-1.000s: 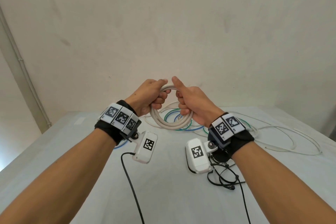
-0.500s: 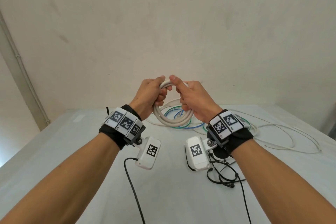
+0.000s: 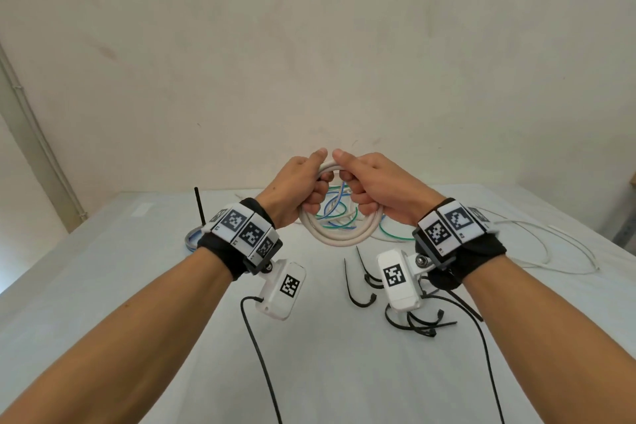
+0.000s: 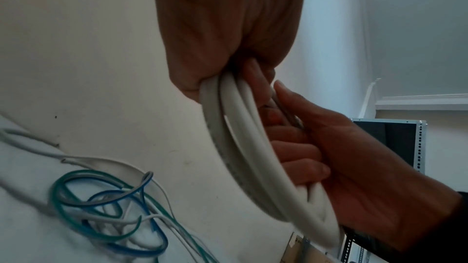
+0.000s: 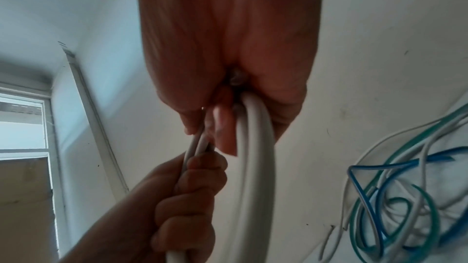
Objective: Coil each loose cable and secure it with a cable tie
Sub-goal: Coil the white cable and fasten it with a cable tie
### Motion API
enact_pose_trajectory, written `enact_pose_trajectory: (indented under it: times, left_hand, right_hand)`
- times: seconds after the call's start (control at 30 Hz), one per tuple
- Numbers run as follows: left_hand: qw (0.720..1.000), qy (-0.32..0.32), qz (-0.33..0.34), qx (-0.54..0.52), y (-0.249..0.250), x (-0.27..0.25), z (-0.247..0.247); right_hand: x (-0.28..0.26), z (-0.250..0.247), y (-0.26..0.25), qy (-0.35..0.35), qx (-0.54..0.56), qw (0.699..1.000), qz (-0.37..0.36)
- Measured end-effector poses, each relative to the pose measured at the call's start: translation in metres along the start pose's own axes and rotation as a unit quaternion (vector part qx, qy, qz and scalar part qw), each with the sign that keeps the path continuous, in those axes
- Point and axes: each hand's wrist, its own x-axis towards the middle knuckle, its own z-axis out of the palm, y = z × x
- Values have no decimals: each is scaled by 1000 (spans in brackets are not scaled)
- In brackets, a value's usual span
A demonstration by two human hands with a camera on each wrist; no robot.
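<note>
**Both hands gripping the white coil in the air**

The left hand [image 3: 303,188] and right hand [image 3: 373,188] are both wrapping curled fingers round the thick white cable [image 3: 339,236], which is hanging as a coil of several loops above the table [image 3: 120,268], thumbs nearly meeting at the top. Neither hand is spread; each is clamping its side of the ring.

The cable is looking stiff and springy, smooth-sheathed, probably wanting to unwind once released. Likely best to be holding it where the loops stack together, one hand pinching all strands at the top while the other is fetching a tie.

Black cable ties [image 3: 358,286] are lying on the table just below the coil, near the right wrist. Thin blue, green and white loose wires [image 4: 106,207] are lying tangled behind, uncoiled. No tie is on the white coil yet.
</note>
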Motion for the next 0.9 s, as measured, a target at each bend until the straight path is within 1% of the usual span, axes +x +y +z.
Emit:
enact_pose_trajectory:
  times: [0.1,0.13,0.2,0.23,0.27,0.3,0.33,0.4,0.47,0.53,0.63,0.7,0.83,0.9]
  left_hand:
    - [1000,-5,-4,-24,-9,6,3]
    - [999,-8,-17,-36,-12,9,4]
    - [996,-1,-68,-53,-21,14,3]
    - [994,5,-98,-42,-27,15,1]
    - [992,3,-124,-2,-35,16,-2]
    - [987,-15,-145,72,-42,16,-4]
    - [973,-48,-162,160,-49,16,-5]
    - [921,-145,-180,312,-60,12,-1]
    - [865,-238,-179,404,-68,8,9]
    - [825,-289,-163,457,-73,7,21]
    - [779,-300,-136,533,-80,10,36]
    - [757,-296,-127,569,-82,14,43]
    - [730,-288,-105,611,-86,20,51]
    - [735,-276,-95,612,-87,22,49]
  right_hand:
    - [1,-7,6,8,-27,1000,3]
    - [1,-11,9,17,-39,999,7]
    - [-1,-21,16,41,-55,998,12]
    - [-2,-26,19,54,-60,997,15]
    - [-2,-32,23,69,-65,995,18]
    - [-2,-36,28,87,-75,993,19]
    - [-2,-41,34,107,-89,990,21]
    - [3,-50,46,146,-113,982,30]
    - [7,-56,56,176,-119,976,40]
    - [11,-58,64,195,-119,973,42]
    - [15,-58,67,212,-116,970,41]
    - [17,-57,66,218,-106,969,39]
    - [17,-55,63,215,-94,971,37]
    - [16,-54,63,215,-95,971,36]
